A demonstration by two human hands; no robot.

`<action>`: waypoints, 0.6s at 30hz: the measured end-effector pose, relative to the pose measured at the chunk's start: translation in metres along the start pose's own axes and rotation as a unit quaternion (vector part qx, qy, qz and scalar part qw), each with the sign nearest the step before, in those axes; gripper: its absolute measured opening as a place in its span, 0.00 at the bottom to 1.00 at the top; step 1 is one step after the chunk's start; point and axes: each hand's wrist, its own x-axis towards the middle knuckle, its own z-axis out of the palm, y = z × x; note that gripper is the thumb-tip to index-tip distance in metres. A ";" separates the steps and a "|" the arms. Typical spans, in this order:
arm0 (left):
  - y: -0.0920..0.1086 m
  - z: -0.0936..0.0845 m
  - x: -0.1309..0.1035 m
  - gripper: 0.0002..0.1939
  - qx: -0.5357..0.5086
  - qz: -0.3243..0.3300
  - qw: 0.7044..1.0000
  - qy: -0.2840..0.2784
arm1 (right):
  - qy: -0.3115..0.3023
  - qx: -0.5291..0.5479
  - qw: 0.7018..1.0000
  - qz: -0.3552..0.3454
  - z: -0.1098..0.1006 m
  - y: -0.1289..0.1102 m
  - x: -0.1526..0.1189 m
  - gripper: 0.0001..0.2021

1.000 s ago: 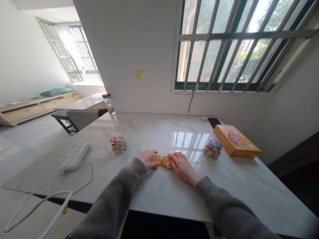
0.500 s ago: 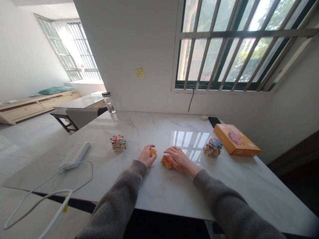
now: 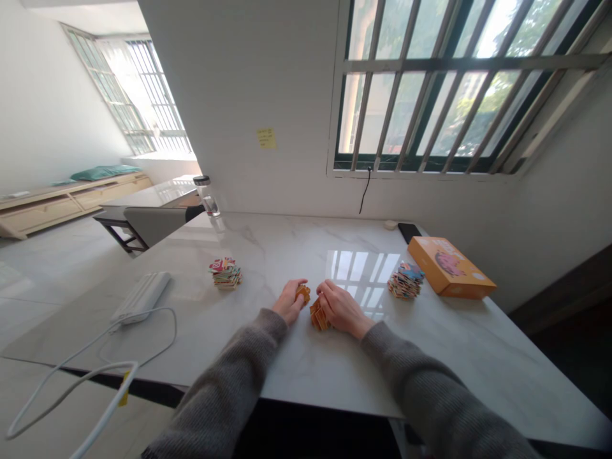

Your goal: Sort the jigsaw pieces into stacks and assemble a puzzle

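Near the middle of the white marble table (image 3: 335, 382), my left hand (image 3: 289, 302) is closed around a small bunch of orange cards (image 3: 303, 293). Just to its right, my right hand (image 3: 338, 307) grips a stack of orange cards (image 3: 318, 315), fingers curled over its right side. The two bunches are close together, with a narrow gap between them. A stack of colourful cards (image 3: 225, 274) stands left of my hands, and another colourful stack (image 3: 406, 280) stands to the right.
An orange box (image 3: 449, 268) lies at the right, with a black phone (image 3: 410, 233) behind it. A clear bottle (image 3: 207, 196) stands at the back left. A white power strip (image 3: 141, 298) with a looping cable (image 3: 109, 408) lies at the left.
My left hand has moved right with its orange cards, closer to my right hand. My right hand's fingers have curled in over the orange stack, which is turned slightly.
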 end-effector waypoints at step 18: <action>0.041 0.039 -0.015 0.45 -0.016 0.050 0.998 -0.032 | 0.254 0.444 0.834 0.206 0.015 0.013 0.007 0.11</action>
